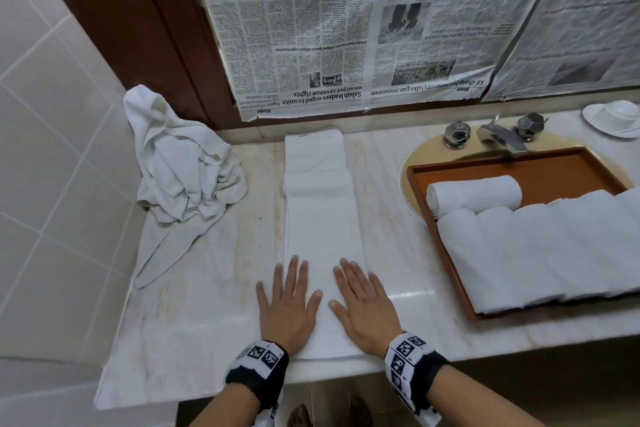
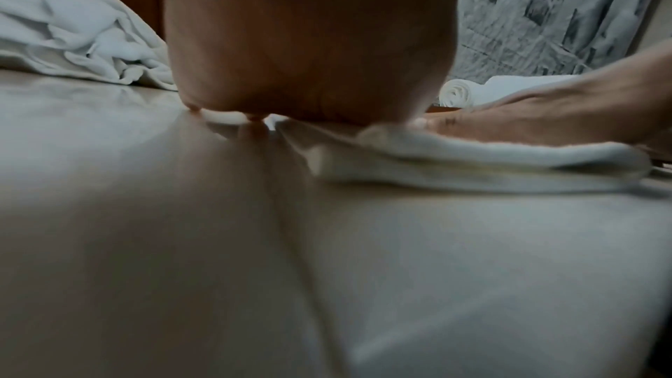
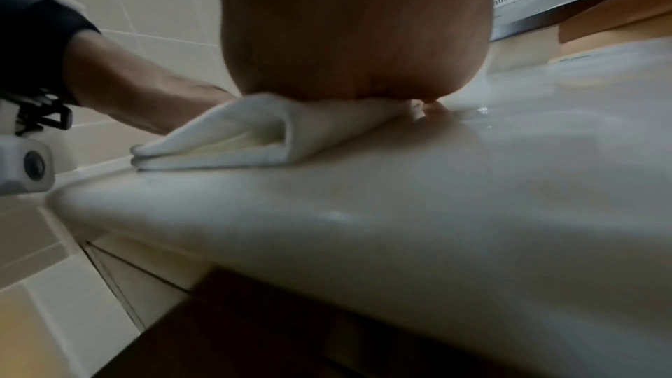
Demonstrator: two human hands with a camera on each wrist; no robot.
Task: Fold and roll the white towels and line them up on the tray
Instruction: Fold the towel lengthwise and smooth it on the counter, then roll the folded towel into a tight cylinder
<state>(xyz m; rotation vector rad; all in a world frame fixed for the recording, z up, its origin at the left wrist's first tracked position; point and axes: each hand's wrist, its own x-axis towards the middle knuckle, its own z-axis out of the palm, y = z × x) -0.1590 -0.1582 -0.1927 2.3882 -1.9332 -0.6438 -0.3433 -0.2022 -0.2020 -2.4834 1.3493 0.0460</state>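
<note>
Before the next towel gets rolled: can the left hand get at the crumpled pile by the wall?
Probably yes. The left hand lies flat on the folded towel; only bare counter lies between it and the crumpled pile.

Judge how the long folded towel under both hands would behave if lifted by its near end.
The folded towel would probably sag and unfold: its layers lie loose at the near edge in the right wrist view. It looks light and soft, like the crumpled pile. Pushed across the glossy counter, it may bunch or slide.
</note>
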